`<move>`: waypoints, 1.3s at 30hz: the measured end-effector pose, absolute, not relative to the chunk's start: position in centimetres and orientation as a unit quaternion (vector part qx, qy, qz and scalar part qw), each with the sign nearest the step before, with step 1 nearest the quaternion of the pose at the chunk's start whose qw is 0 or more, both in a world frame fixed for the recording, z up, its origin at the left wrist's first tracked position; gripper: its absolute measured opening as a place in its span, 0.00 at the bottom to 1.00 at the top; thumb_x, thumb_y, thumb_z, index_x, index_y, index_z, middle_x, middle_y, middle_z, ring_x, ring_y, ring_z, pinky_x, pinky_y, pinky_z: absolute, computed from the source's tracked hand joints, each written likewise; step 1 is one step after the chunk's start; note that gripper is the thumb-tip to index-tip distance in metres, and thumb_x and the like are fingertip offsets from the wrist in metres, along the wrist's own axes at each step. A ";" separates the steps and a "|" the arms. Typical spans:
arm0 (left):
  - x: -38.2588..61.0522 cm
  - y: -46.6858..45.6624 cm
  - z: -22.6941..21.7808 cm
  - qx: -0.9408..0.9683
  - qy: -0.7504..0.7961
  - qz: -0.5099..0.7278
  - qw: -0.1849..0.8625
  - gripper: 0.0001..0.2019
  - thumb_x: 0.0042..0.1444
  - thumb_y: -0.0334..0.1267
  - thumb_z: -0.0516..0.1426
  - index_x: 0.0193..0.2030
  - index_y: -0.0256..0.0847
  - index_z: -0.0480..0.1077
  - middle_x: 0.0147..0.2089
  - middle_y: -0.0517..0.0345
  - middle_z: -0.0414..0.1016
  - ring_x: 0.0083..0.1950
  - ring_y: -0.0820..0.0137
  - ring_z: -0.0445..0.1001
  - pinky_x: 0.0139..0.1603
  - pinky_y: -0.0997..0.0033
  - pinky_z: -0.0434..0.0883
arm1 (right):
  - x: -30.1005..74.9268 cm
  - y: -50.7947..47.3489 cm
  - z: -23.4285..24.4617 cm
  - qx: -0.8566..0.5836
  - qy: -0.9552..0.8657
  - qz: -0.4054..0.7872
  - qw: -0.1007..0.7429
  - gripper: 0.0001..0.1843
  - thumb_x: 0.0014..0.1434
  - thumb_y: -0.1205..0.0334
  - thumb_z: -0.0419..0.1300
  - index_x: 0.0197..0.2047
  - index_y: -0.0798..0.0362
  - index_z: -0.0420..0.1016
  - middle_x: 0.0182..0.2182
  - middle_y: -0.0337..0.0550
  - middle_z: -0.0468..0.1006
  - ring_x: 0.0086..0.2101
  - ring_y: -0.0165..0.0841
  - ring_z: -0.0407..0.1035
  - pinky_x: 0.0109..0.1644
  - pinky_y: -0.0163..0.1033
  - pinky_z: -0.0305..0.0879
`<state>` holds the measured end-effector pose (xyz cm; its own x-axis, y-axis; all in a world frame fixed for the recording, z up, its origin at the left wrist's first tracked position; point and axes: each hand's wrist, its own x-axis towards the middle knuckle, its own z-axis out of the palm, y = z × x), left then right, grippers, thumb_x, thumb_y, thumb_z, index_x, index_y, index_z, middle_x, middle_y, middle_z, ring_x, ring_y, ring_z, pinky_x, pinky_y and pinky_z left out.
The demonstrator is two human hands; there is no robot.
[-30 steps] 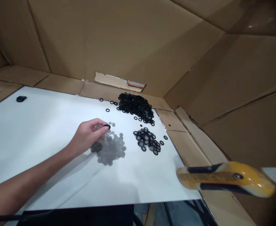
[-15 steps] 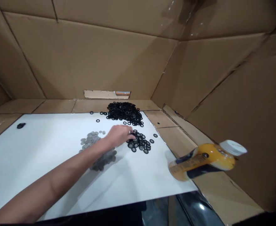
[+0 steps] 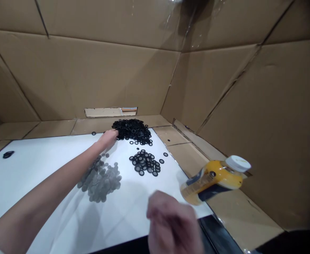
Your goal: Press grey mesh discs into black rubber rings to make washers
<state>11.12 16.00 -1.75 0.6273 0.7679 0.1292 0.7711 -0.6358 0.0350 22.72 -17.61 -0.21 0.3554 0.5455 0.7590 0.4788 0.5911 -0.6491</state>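
Note:
My left hand (image 3: 107, 136) is stretched far forward, and its fingertips touch the left edge of a big heap of black rubber rings (image 3: 132, 129) at the back of the white sheet (image 3: 38, 165). The fingertips merge with the rings, so their grip is unclear. A smaller cluster of black rings (image 3: 146, 163) lies nearer me, to the right of my forearm. A flat pile of grey discs (image 3: 100, 178) lies beside and partly under the forearm. My right hand (image 3: 172, 222) is low at the front edge, blurred, with its fingers curled.
An orange juice bottle (image 3: 214, 179) with a white cap lies tilted on the cardboard at the sheet's right edge. Cardboard walls (image 3: 104, 70) enclose the back and right. A small black object (image 3: 8, 154) sits at the sheet's far left.
My left hand left the small ring cluster and reached back to the big heap. My right hand has come into view at the bottom. The view shifted slightly.

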 end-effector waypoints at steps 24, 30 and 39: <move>-1.2 1.6 -0.1 -0.712 -0.446 -0.375 -0.392 0.11 0.70 0.48 0.44 0.44 0.45 0.59 0.30 0.65 0.72 0.25 0.72 0.72 0.28 0.74 0.69 | 19.2 -0.7 1.0 -0.572 -0.785 0.231 0.060 0.04 0.61 0.65 0.61 0.37 0.50 0.77 0.39 0.42 0.78 0.40 0.34 0.71 0.41 0.35 0.57; -1.5 0.8 -1.9 -0.653 -0.448 -0.417 -0.446 0.09 0.68 0.47 0.48 0.44 0.45 0.62 0.30 0.65 0.72 0.25 0.72 0.69 0.28 0.72 0.67 | 17.6 -0.5 0.6 -0.601 -0.761 0.238 0.051 0.05 0.55 0.63 0.66 0.36 0.52 0.76 0.35 0.42 0.79 0.36 0.35 0.71 0.36 0.36 0.56; -1.2 0.1 -1.6 -0.650 -0.454 -0.402 -0.458 0.07 0.68 0.45 0.48 0.41 0.46 0.61 0.29 0.67 0.72 0.24 0.73 0.68 0.29 0.73 0.65 | 18.1 0.1 1.1 -0.586 -0.751 0.293 0.076 0.02 0.55 0.64 0.66 0.32 0.50 0.81 0.28 0.38 0.80 0.30 0.32 0.71 0.35 0.35 0.60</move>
<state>-1.21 0.14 -1.61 0.2655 0.9583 0.1060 0.2220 -0.1678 0.9605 18.13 0.06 1.15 -0.3013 0.9254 -0.2300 0.8366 0.1407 -0.5295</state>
